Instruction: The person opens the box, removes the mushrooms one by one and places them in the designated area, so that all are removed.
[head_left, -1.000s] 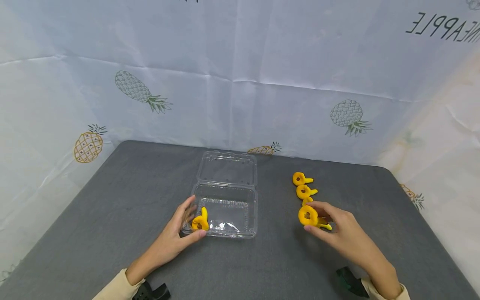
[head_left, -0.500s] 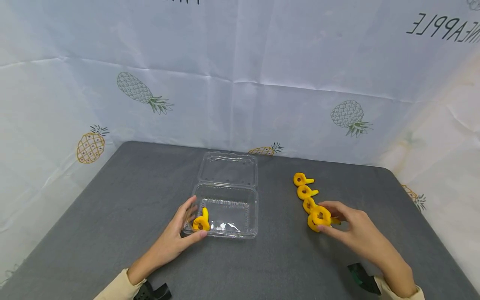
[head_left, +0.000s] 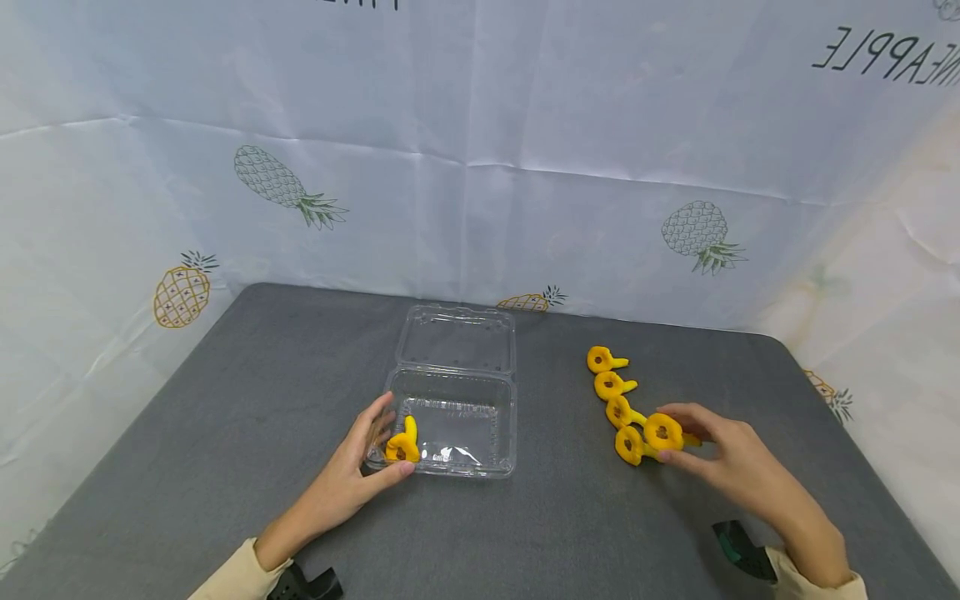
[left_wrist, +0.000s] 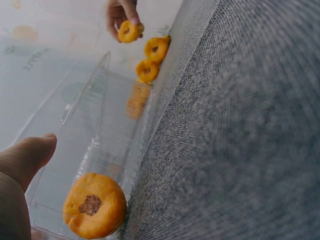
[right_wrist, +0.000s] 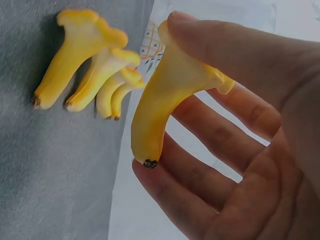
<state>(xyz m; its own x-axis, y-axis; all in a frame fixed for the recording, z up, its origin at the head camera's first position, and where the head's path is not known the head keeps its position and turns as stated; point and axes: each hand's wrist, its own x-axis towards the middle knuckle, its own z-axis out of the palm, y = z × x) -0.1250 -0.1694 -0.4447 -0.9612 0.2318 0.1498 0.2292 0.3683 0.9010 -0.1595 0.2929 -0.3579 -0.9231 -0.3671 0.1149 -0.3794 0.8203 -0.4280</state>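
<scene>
My right hand (head_left: 738,462) pinches a yellow chanterelle mushroom (head_left: 663,432) by its cap, just right of the nearest ones in a row. In the right wrist view, that mushroom's (right_wrist: 155,110) dark stem end points down, near a fingertip. At the front left corner of an open clear plastic container (head_left: 480,462), my left hand (head_left: 348,467) holds the wall. Inside that corner lies another chanterelle (head_left: 402,447), cap toward the front. Several chanterelles (head_left: 628,446) lie in a slanting row on the table, stems pointing right.
Behind the container base, its hinged lid (head_left: 455,337) lies back on the grey table (head_left: 300,358). A white curtain (head_left: 465,208) printed with pineapples hangs along the table's back edge. Each wrist wears a dark strap (head_left: 742,550).
My right hand has moved right with the chanterelle, uncovering the nearest mushrooms of the row. The left hand and the container have stayed in place.
</scene>
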